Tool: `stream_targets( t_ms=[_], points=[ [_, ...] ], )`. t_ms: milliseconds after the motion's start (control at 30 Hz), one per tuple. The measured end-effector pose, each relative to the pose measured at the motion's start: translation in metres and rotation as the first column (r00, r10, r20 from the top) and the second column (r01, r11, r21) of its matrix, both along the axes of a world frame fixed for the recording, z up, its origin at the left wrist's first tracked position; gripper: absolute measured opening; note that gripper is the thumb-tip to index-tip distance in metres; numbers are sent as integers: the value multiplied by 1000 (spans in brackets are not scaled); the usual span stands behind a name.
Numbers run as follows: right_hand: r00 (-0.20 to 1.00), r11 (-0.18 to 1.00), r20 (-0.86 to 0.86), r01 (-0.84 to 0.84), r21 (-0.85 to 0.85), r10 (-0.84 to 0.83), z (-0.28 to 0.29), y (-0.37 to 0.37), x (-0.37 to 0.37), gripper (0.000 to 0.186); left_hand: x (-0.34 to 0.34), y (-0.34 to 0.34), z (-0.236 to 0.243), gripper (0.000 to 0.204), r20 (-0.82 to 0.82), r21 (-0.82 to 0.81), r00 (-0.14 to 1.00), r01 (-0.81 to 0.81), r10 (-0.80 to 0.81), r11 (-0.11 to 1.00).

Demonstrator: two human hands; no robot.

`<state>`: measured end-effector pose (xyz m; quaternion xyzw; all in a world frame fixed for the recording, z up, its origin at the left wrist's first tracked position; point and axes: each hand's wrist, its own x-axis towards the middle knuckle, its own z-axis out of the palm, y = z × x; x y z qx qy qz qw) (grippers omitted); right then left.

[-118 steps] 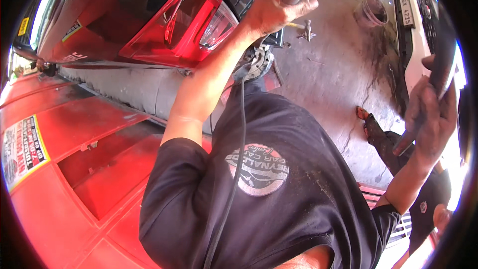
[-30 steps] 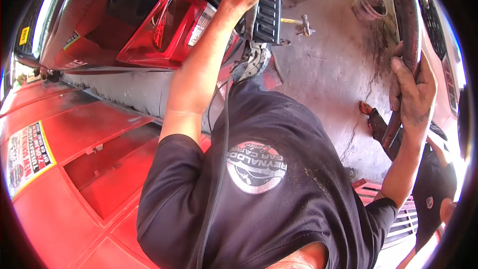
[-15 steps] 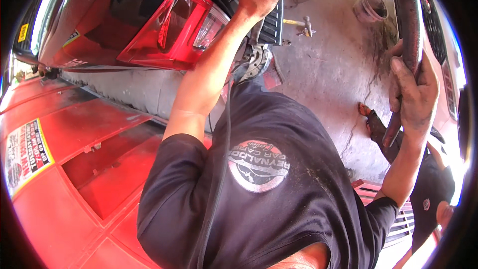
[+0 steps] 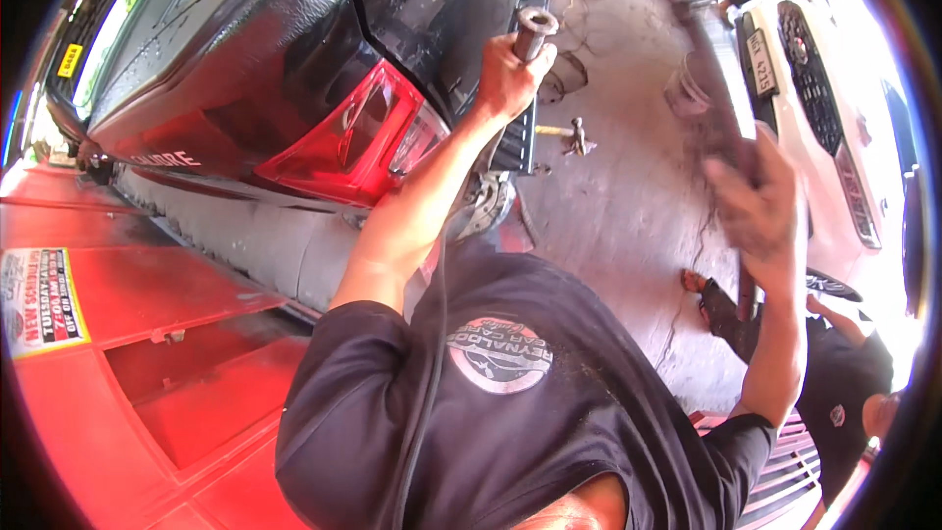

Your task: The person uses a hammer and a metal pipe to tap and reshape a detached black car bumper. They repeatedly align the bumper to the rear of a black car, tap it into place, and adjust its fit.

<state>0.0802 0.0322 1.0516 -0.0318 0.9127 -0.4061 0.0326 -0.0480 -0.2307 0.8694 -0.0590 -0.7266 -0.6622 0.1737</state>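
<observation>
My left hand (image 4: 506,86) is closed around an upright metal bar (image 4: 536,33). Its round, flared top with a hollow centre sticks out above my fist, beside the rear corner of a dark vehicle (image 4: 294,88). The bar's lower part is mostly hidden by my hand and arm. On the right, my right hand (image 4: 770,206) grips the dark handle of a large sledgehammer (image 4: 714,69), raised and smeared by motion. Its heavy head is up at the top edge, and the handle's lower end hangs below my hand.
A red tail light (image 4: 353,142) sits close to my left forearm. On the concrete floor (image 4: 618,236) lies a small hammer (image 4: 564,132) with a pale handle. A blurred bucket (image 4: 684,96) stands behind the sledgehammer. A white car (image 4: 814,88) and a person (image 4: 834,373) in dark clothes are at right.
The sledgehammer has swung, and its head now shows at the top. My right hand has shifted slightly left. My left hand and the bar appear lower as the view has tilted up.
</observation>
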Motion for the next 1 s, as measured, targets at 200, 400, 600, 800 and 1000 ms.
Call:
stream_targets(
  t_ms=[200,400,600,800,1000],
  points=[
    [954,957,-225,139,-254,-199,33,40,26,23,0,7,5,32,-27,-7,999,-23,23,1000],
    [987,978,-38,150,-145,-157,-29,45,-13,24,0,20,0,25,-92,-91,995,-47,39,995],
    [967,970,-132,200,-137,-217,-61,88,-34,24,-1,11,8,24,-262,-247,965,-92,25,965],
    [911,668,-12,293,-684,-412,-17,142,-16,17,-16,18,29,29,-52,11,996,74,-73,997],
    [974,741,-77,108,-663,-211,-32,152,-10,15,-7,16,29,27,-50,-45,997,59,-61,997]
  ],
)
